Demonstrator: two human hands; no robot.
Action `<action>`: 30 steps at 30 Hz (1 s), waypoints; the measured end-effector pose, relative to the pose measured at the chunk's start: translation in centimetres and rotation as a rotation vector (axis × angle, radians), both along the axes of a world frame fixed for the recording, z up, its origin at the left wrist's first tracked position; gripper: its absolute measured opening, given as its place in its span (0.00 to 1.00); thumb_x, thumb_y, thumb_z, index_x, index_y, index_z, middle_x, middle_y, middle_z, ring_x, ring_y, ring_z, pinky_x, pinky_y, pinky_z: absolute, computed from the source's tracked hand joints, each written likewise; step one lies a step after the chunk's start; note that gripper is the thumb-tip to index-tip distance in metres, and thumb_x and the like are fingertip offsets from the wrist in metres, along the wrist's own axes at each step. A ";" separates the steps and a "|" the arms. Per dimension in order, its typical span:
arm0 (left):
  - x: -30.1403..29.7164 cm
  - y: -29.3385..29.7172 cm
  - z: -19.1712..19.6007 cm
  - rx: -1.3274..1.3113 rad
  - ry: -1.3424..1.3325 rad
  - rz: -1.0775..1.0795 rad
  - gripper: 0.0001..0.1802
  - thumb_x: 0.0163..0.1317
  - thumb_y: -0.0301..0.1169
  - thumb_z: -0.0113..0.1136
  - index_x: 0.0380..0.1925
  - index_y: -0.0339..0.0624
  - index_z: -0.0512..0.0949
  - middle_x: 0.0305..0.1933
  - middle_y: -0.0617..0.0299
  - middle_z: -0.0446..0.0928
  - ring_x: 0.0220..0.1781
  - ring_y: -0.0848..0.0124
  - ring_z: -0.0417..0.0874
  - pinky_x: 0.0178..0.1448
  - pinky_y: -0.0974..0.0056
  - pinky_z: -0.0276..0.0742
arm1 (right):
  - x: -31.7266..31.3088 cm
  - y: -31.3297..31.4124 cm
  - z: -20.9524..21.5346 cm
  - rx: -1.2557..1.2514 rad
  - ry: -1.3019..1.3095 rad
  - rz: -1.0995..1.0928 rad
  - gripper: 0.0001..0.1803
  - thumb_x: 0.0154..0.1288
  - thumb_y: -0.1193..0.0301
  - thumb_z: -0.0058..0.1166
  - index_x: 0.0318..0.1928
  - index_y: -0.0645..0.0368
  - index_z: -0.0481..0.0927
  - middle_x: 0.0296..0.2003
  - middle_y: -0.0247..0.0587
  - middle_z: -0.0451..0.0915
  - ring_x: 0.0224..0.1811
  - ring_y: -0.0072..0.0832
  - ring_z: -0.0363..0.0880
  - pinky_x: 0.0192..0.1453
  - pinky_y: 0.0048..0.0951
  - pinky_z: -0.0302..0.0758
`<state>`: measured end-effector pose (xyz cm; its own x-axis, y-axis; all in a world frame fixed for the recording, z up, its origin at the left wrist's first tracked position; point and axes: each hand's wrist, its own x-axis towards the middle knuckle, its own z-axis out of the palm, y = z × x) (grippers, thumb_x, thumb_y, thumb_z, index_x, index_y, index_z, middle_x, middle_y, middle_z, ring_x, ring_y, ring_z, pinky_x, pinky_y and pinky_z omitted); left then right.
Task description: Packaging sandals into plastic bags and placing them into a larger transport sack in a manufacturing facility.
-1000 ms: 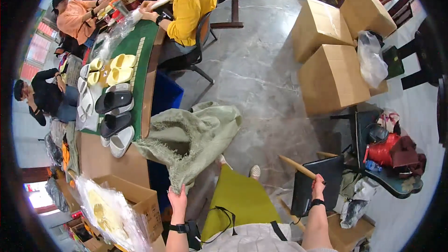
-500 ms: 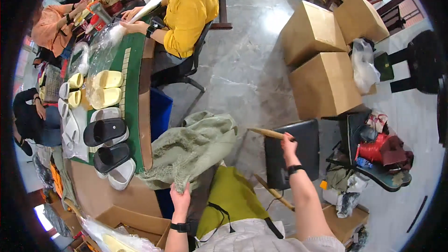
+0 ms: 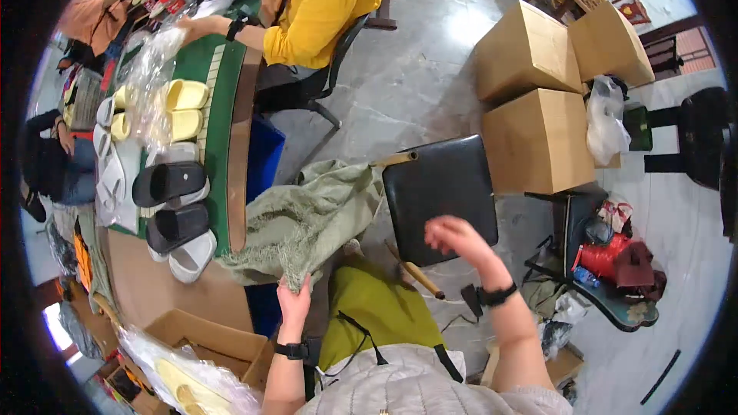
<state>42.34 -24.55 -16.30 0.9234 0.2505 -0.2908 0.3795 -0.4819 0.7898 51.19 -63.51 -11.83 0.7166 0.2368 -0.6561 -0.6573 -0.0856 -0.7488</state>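
Observation:
My left hand (image 3: 294, 297) is closed on the lower edge of a crumpled grey-green cloth (image 3: 307, 211), which spreads between the workbench and a chair. The chair has a black padded seat (image 3: 438, 196) and wooden bars. One bar (image 3: 397, 159) sticks out at the seat's far left corner, touching or just beside the cloth. The other bar (image 3: 421, 280) lies near the seat's near edge. Over the seat's near right part is my right hand (image 3: 459, 238), fingers loosely bent and slightly blurred, with nothing visible in them.
On the left, a green-topped workbench (image 3: 224, 184) carries black slides (image 3: 171, 184), pale yellow slides (image 3: 187, 95) and plastic bags. A person in yellow (image 3: 330, 8) sits beyond it. Cardboard boxes (image 3: 538, 138) stand right; a chair piled with bags (image 3: 615, 261) is nearer. An open carton (image 3: 207, 346) sits lower left.
The black-seated chair has shifted left and away, up to the cloth. My right hand has let go of its wooden bar and drawn back. My left hand still grips the cloth.

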 end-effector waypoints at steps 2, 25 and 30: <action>-1.4 -0.8 0.4 -0.005 0.011 0.037 0.12 0.58 0.25 0.63 0.41 0.30 0.79 0.41 0.48 0.83 0.44 0.61 0.85 0.48 0.62 0.77 | -5.8 -1.2 1.7 0.078 0.150 0.204 0.21 0.70 0.51 0.48 0.36 0.56 0.81 0.29 0.29 0.80 0.29 0.16 0.75 0.32 0.21 0.70; -17.1 -6.0 4.7 0.213 -0.087 0.075 0.14 0.58 0.30 0.62 0.43 0.36 0.80 0.43 0.45 0.80 0.47 0.48 0.80 0.49 0.55 0.76 | -17.8 -0.6 -16.0 0.059 0.666 0.202 0.16 0.67 0.59 0.51 0.34 0.61 0.78 0.26 0.37 0.77 0.22 0.20 0.70 0.22 0.21 0.65; -15.3 -5.6 5.3 0.090 -0.117 0.133 0.12 0.58 0.32 0.60 0.38 0.35 0.80 0.41 0.45 0.80 0.44 0.45 0.78 0.50 0.50 0.75 | -17.3 4.1 -15.4 -0.069 0.637 0.340 0.20 0.67 0.55 0.49 0.32 0.60 0.79 0.28 0.37 0.80 0.24 0.23 0.73 0.25 0.24 0.68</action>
